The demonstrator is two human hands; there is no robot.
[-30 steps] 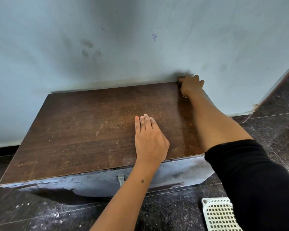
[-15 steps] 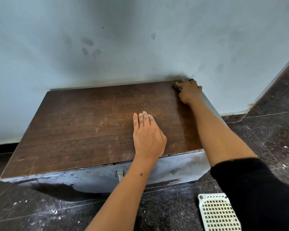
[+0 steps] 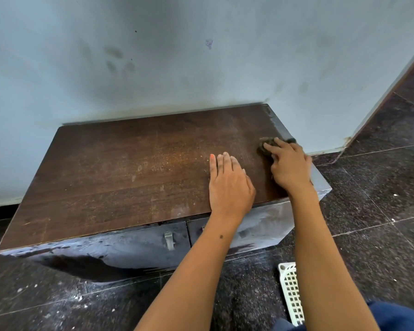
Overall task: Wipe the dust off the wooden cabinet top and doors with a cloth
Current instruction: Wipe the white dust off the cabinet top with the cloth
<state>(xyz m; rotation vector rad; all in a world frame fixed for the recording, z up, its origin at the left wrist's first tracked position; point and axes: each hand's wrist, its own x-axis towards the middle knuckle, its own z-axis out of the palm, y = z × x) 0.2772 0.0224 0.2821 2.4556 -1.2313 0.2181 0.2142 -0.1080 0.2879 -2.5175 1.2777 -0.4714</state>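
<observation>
Along right edge of cabinet top: right hand grips cloth, now dragged forward from far right corner. Left hand flat, fingers straight, bracing near front edge. Right strip looks wiped; middle, left, doors still dusty.

My left hand lay flat, palm down, fingers straight and pressed close together, pointing away from me. Its bare forearm ran back toward my body on a slant. My right hand reached a little farther out, just beside the left, its fingers spread and bent downward, pressing. That forearm, bare as well, stretched nearly straight.
</observation>
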